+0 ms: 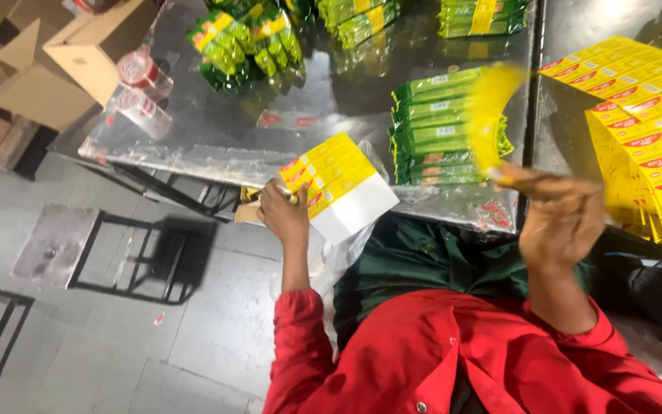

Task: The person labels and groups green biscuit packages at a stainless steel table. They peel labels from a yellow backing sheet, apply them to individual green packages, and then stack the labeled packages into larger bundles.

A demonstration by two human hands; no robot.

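My left hand (283, 215) grips a yellow and white carton (339, 184) at the near edge of the steel table (216, 130). My right hand (561, 218) is raised and pinches a yellow flat pack (492, 115), which is blurred from motion. Just behind that pack lies a stack of green packets (434, 126) on the table. Red sleeves cover both my arms.
Flat yellow cartons (645, 130) are piled at the right. More green packet bundles (247, 42) lie at the table's far side. A tape roll (139, 73) sits at the left corner, with cardboard boxes (55, 61) beyond. Metal stools (109, 245) stand on the floor.
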